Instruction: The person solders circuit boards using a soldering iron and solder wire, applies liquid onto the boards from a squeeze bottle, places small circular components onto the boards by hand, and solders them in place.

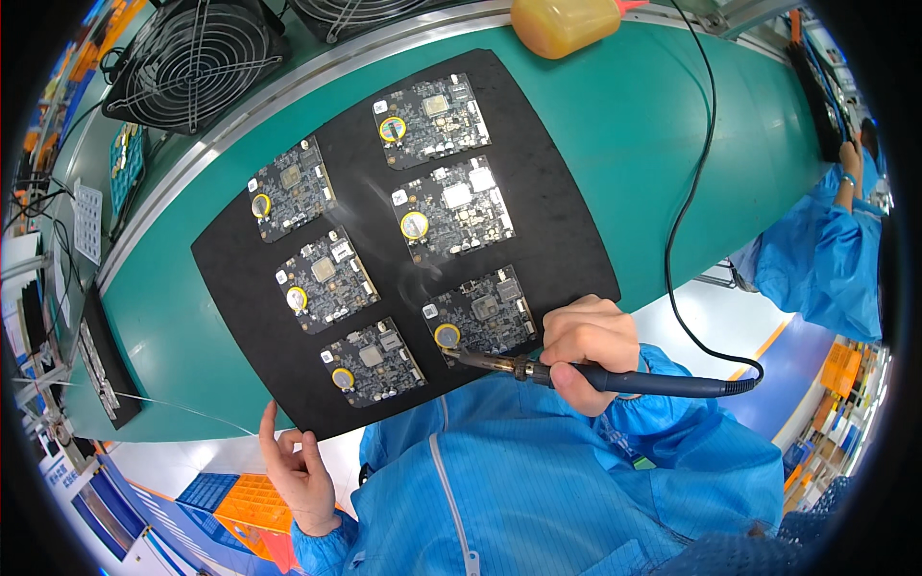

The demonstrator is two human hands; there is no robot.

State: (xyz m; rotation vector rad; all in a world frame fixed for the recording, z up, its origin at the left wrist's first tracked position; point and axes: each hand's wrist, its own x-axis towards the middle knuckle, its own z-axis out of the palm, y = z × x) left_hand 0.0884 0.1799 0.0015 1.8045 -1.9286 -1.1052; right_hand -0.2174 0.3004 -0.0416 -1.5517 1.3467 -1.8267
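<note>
My right hand grips a soldering iron by its dark blue handle. The iron's tip meets the lower edge of the near right circuit board, just below its round yellow-rimmed coin cell. Thin smoke drifts above that board. At the near left corner of the black mat, my left hand has a thin solder wire running to its fingers, the index finger stretched upward. Several more boards with coin cells lie on the mat in two columns, including the near left board.
The mat rests on a green table. Black fans stand at the back left, and a yellow squeeze bottle lies at the back. The iron's cord loops along the right. A co-worker's blue sleeve shows at far right.
</note>
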